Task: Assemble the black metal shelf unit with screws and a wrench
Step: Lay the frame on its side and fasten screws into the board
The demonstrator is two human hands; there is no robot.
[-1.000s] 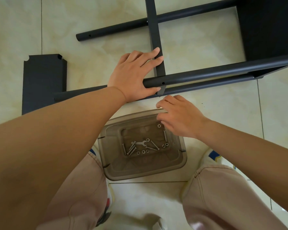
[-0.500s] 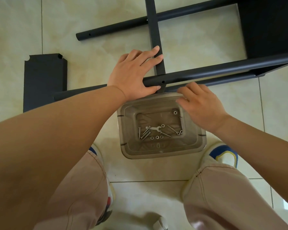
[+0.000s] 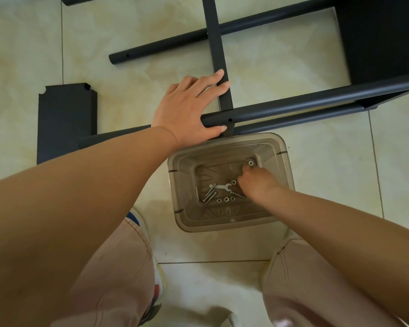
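**Reaching for hardware while the frame is held steady**

While the left hand [image 3: 187, 112] is lying across the end of the near black tube [image 3: 316, 103], fingers spread flat with the fingertips against the upright crossbar [image 3: 216, 43], the right hand [image 3: 255, 182] is reaching into the clear plastic bin [image 3: 224, 223] on the floor. Its fingers are curling down among the loose nuts; whether they are pinching anything I cannot tell. The screws [image 3: 209, 193] and small wrench [image 3: 222, 187] are lying in the bin's bottom, just left of that hand. Doing this well probably means keeping the tube's hole [image 3: 230, 120] lined up with the crossbar and picking one screw cleanly. Compared with half a second ago, the right hand is leaving the bin's rim and dipping inside, and the view is sitting slightly lower.
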